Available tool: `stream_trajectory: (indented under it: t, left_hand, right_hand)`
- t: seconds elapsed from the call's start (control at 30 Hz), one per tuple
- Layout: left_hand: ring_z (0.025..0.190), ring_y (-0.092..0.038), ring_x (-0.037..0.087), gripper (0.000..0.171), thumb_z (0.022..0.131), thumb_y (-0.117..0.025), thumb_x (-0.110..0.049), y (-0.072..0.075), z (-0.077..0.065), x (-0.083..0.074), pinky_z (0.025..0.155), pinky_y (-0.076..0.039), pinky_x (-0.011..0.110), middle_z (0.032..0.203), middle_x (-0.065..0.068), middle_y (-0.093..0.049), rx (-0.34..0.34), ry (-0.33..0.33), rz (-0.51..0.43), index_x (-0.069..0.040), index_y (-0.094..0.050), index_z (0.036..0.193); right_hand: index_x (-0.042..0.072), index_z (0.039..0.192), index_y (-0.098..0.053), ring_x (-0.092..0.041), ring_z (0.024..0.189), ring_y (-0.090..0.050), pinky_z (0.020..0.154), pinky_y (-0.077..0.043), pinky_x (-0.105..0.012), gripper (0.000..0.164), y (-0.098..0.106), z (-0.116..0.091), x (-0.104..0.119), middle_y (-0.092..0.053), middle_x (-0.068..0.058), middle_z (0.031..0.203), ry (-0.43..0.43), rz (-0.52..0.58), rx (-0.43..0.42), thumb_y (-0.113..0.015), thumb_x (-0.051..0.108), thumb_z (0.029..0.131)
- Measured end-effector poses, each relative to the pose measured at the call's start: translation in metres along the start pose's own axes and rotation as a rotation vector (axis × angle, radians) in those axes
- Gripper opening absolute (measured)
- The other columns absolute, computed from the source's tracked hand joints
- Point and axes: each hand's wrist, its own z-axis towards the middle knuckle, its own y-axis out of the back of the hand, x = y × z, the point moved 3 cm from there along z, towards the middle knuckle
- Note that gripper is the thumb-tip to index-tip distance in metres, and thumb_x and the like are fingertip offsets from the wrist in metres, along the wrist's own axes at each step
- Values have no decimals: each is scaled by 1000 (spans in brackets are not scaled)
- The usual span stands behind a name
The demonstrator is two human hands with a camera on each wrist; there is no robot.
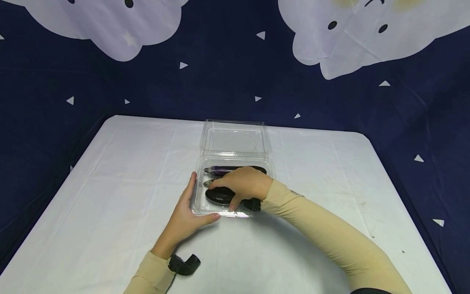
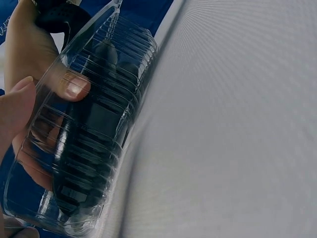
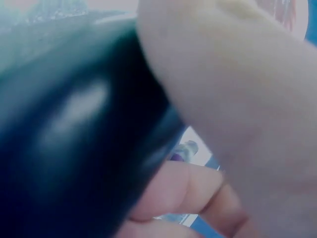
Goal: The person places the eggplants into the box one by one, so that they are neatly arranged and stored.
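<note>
A clear plastic clamshell box lies on the table with dark eggplants in its base. My right hand reaches over it and grips the nearest eggplant, thumb on the near side and fingers on the far side. Close up in the right wrist view, that glossy eggplant lies against the thumb. Behind it a green stem end shows, the rest hidden under my hand. A purple eggplant lies farthest back. My left hand rests at the box's front left corner, thumb and fingers spread along its sides.
The box's lid lies folded back toward the table's far edge. A black curved mount sits by my left wrist. White cloth covers the table, and a dark blue curtain with clouds hangs behind.
</note>
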Motion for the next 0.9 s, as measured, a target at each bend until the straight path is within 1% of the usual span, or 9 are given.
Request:
stream_trajectory:
  t: [0.13, 0.3, 0.4, 0.5, 0.6, 0.7, 0.77, 0.87, 0.9]
  left_hand:
    - [154, -9, 30, 127, 70, -91, -29, 0, 1, 0, 122, -14, 59, 168, 3, -6, 6, -4, 3, -24, -2, 161]
    - [154, -8, 30, 128, 70, -91, -29, -1, 1, -1, 122, -14, 59, 168, 3, -6, 8, 8, -3, -24, -1, 161]
    - [154, -9, 32, 128, 70, -91, -29, -1, 1, 0, 122, -14, 59, 168, 5, -6, 8, 12, -6, -21, -1, 161]
    - [154, -10, 33, 129, 70, -92, -30, 0, 0, 0, 121, -15, 60, 168, 7, -7, 7, 8, -2, -19, -2, 161]
    - [153, -12, 35, 130, 69, -92, -32, 1, 0, 0, 121, -17, 60, 167, 8, -8, 7, 9, 13, -20, -2, 161]
    - [153, -13, 36, 130, 68, -92, -35, 2, 0, -1, 120, -18, 62, 167, 10, -9, 5, 17, 44, -21, -2, 161]
    - [153, -13, 36, 130, 68, -92, -37, 4, 0, -2, 119, -19, 62, 167, 11, -10, 4, 22, 71, -22, -2, 161]
    - [153, -12, 37, 132, 67, -92, -41, 5, 0, -5, 119, -18, 63, 167, 11, -9, 11, 29, 103, -22, -2, 161]
    - [153, -11, 36, 133, 66, -92, -42, 6, 0, -6, 120, -17, 62, 167, 10, -8, 16, 31, 110, -22, -1, 161]
  right_hand:
    - [33, 143, -52, -12, 126, -58, 104, -50, -37, 80, 1, 0, 0, -62, 6, 138, 17, 18, 11, -83, 42, 70]
    - [32, 143, -54, -14, 125, -59, 102, -51, -39, 73, 1, -1, 1, -62, 6, 138, 32, 13, 15, -83, 38, 76]
    - [33, 144, -52, -14, 126, -58, 103, -50, -40, 71, 1, -3, 0, -61, 7, 139, 18, 22, 3, -80, 41, 79]
    - [34, 144, -52, -14, 124, -60, 102, -51, -40, 67, 1, -8, -4, -63, 6, 137, 12, 56, -38, -75, 47, 83]
    - [32, 144, -52, -13, 116, -63, 98, -52, -40, 62, 2, -16, -9, -66, 4, 131, 12, 97, -96, -70, 51, 88]
    - [31, 145, -50, -12, 104, -62, 94, -52, -38, 62, 2, -26, -15, -68, 5, 119, -11, 137, -147, -66, 54, 90]
    - [30, 146, -49, -12, 102, -61, 94, -51, -37, 64, 1, -34, -20, -67, 5, 117, -35, 168, -178, -66, 55, 89]
    - [29, 147, -48, -13, 100, -58, 92, -50, -36, 69, -1, -46, -28, -65, 5, 109, -67, 208, -225, -70, 54, 87]
    - [27, 147, -49, -14, 101, -57, 93, -49, -36, 70, -3, -50, -31, -65, 5, 111, -72, 222, -246, -72, 52, 85]
